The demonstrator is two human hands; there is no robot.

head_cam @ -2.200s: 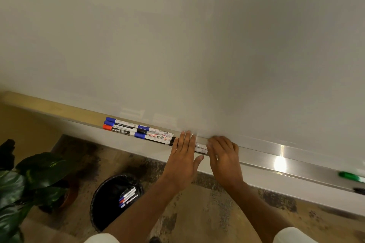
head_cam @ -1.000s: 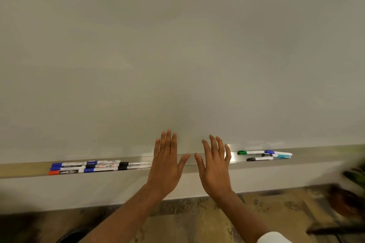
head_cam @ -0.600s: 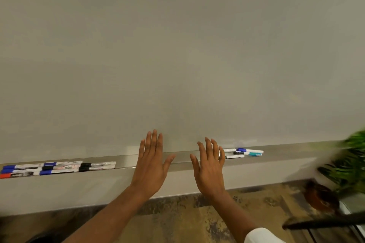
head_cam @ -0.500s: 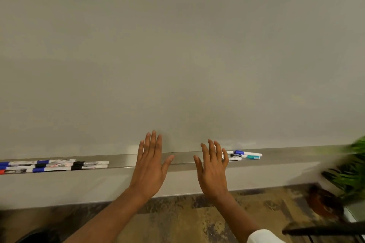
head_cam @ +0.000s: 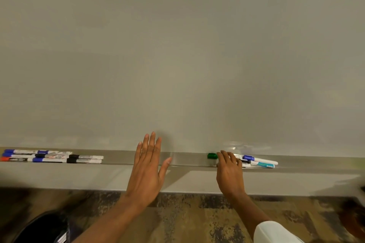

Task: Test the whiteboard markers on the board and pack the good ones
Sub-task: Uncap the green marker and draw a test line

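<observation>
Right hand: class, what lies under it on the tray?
A green cap shows beside the right hand; that marker's barrel and the neighbouring markers' left ends are covered.

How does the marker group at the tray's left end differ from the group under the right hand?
The left group lies in neat parallel rows along the tray; the right group is a loose, angled cluster. The left group is untouched; the right hand covers part of the right group. Only the left group shows a red cap; only the right group shows green and teal. Both lie on the tray.
</observation>
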